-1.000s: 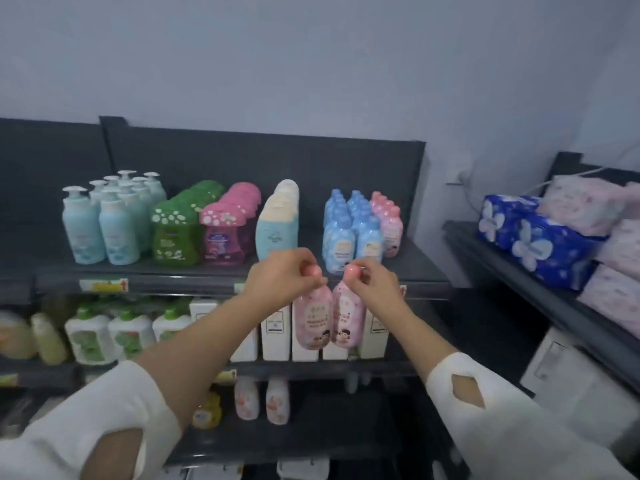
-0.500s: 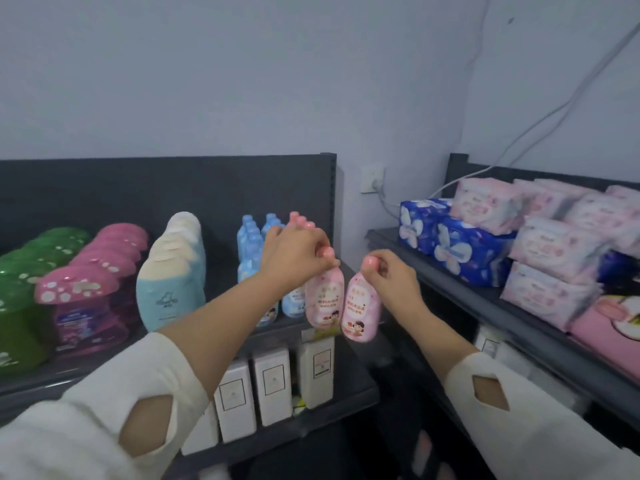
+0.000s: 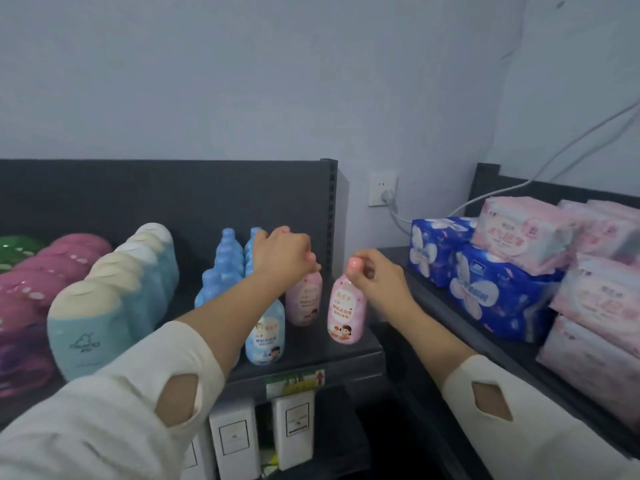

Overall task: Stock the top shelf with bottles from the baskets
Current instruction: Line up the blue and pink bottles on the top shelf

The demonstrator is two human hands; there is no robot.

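grey wall rises behind a dark top shelf [image 3: 349,355] that carries rows of bottles. near its right end our left hand [image 3: 282,252] curls over the cap of a pink bottle [image 3: 304,301], which is upright just right of the blue bottles [image 3: 265,332]. our right hand [image 3: 377,277] pinches the cap of a second pink bottle [image 3: 346,313], upright at the shelf's front right corner and just apart from the first. we cannot tell whether either base rests on the shelf. toward the left edge stand teal bottles with cream caps [image 3: 86,327]. on the neighbouring shelf to the right lie blue tissue packs [image 3: 485,292] and pink packs [image 3: 526,233]. white boxes [image 3: 294,427] stand on the shelf below.
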